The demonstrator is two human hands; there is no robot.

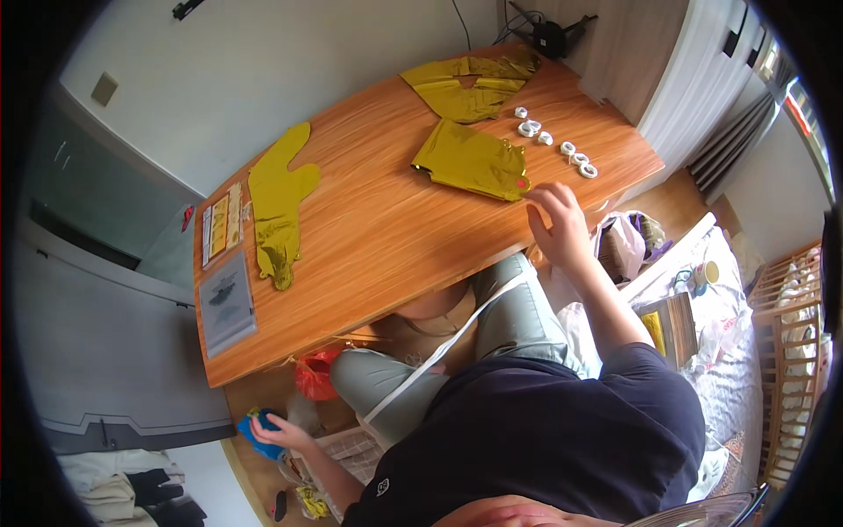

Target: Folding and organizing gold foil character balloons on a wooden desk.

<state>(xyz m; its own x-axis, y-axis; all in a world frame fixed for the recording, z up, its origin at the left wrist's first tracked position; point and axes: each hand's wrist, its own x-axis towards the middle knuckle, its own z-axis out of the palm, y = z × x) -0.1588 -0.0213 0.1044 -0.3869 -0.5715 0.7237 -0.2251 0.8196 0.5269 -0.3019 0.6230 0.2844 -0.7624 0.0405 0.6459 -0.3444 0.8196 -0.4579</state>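
Note:
My right hand [560,227] is over the table's front edge, fingers apart and slightly bent, fingertips beside the corner of a flat gold foil piece [470,160] with a small red spot. Nothing shows in that hand. Low on the left, my left hand [283,435] is by a blue bundle [262,437], fingers spread; whether they touch it is unclear. A second gold foil shape [279,206], like a flat uninflated balloon, lies along the table's left side. Another gold foil piece [457,97] lies at the back. A long white ribbon [450,341] crosses my lap.
Several small white ribbon rolls [529,128] sit on the wooden table [369,237] at the right. A printed card [222,224] and a clear sleeve [226,303] lie at its left end. A black router [550,37] stands behind. A red bag [317,373] is below.

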